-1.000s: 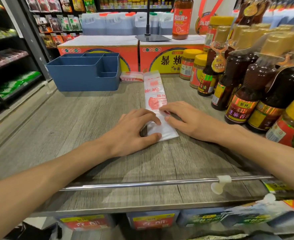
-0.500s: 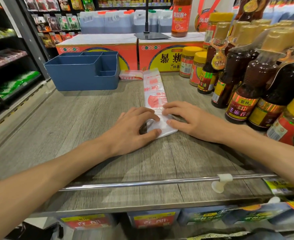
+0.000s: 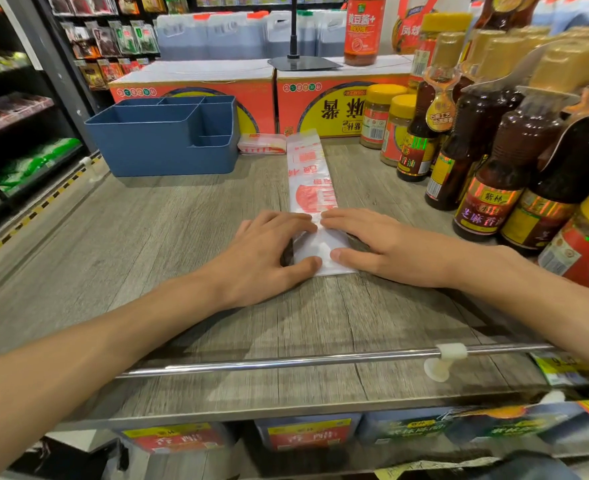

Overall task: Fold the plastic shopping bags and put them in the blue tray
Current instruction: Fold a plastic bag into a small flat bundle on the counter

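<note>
While both hands sit low on the grey wood-grain shelf point(image 3: 147, 258), the action is all at the near end of a long, narrow plastic bag point(image 3: 308, 181), white with red print, folded into a strip that runs away from the person toward the cartons at the back. The left hand point(image 3: 269, 251) lies palm-down on the strip's left side, fingers curved over its edge and the thumb pressed flat near the bottom corner. The right hand point(image 3: 379, 245) mirrors it from the other side, fingers stretched out straight across the plastic, thumb laid along the near edge; the two sets of fingertips nearly meet over the middle of the strip. So neither hand is clamped round anything: the right is flat and pressing, the left loosely arched and resting on the bag. Over at the back left stands the blue tray point(image 3: 154, 147), a deep divided bin with one big compartment and smaller ones along its far and right side; whether anything lies inside cannot be told from this angle. Just beside the tray's right wall, touching or nearly so, rests a second bag point(image 3: 262, 144), already folded into a small flat packet, red and white. Behind it are two orange and yellow cartons point(image 3: 321, 105). Dark sauce bottles point(image 3: 487, 161) with gold caps crowd the right side, and a chrome rail point(image 3: 286, 362) crosses the shelf's front edge.
</note>
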